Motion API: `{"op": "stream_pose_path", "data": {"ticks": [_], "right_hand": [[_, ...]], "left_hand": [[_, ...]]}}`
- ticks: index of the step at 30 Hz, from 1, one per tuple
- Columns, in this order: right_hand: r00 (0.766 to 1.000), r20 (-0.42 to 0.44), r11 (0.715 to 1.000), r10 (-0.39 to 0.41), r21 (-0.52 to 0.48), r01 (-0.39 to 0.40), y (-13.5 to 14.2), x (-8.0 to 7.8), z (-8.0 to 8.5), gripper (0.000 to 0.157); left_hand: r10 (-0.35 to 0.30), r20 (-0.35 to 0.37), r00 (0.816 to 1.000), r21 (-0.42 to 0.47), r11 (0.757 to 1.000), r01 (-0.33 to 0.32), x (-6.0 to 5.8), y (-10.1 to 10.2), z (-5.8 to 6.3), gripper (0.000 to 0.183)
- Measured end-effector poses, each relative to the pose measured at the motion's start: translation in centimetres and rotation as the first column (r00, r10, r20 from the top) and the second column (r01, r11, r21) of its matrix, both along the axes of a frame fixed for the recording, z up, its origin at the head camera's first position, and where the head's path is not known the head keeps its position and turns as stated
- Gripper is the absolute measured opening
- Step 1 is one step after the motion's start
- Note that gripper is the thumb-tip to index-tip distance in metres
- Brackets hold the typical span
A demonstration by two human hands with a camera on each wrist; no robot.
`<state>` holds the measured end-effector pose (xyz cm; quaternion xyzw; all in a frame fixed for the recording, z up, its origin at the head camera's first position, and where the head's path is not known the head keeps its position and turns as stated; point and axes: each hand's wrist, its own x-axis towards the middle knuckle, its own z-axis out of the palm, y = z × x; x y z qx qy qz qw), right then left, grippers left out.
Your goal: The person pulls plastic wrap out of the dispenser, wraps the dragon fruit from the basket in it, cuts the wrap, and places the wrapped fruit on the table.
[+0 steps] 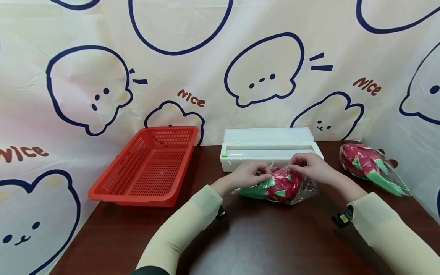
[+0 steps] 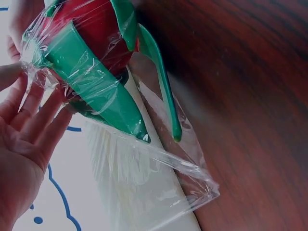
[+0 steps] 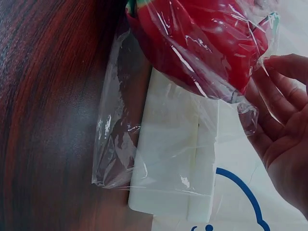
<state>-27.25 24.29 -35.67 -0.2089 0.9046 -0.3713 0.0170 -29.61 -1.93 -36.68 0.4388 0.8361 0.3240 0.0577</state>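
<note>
A red dragon fruit point(image 1: 284, 185) with green scales sits on the table in front of me, sheathed in clear plastic wrap point(image 1: 307, 190). Thumb and fingertips of my left hand point(image 1: 249, 177) pinch the wrap on the fruit's left side. My right hand point(image 1: 313, 167) pinches wrap at its upper right. In the left wrist view, loose film point(image 2: 144, 178) spreads out past the green scales. The right wrist view shows another loose flap of film point(image 3: 113, 144) below the red skin.
Behind the fruit stands a white wrap dispenser box point(image 1: 268, 135) with its lid raised. An orange-red plastic basket point(image 1: 156, 168) is at the left. Another wrapped dragon fruit point(image 1: 366, 160) lies at the right, near the patterned wall covering point(image 1: 261, 23).
</note>
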Motion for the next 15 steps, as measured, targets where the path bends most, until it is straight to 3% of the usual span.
{"op": "stream_pose_path", "data": {"ticks": [9, 15], "right_hand": [[1.000, 0.006, 1.000, -0.002, -0.029, 0.003, -0.4, -0.1, -0.4, 0.006], [1.000, -0.013, 0.999, -0.008, -0.046, 0.007, -0.1, -0.3, -0.9, 0.024]], "left_hand": [[0.065, 0.022, 0.998, -0.005, 0.998, -0.065, 0.0, 0.0, -0.3, 0.012], [0.049, 0.077, 0.996, 0.084, 0.995, -0.055, -0.1, 0.2, -1.1, 0.007]]}}
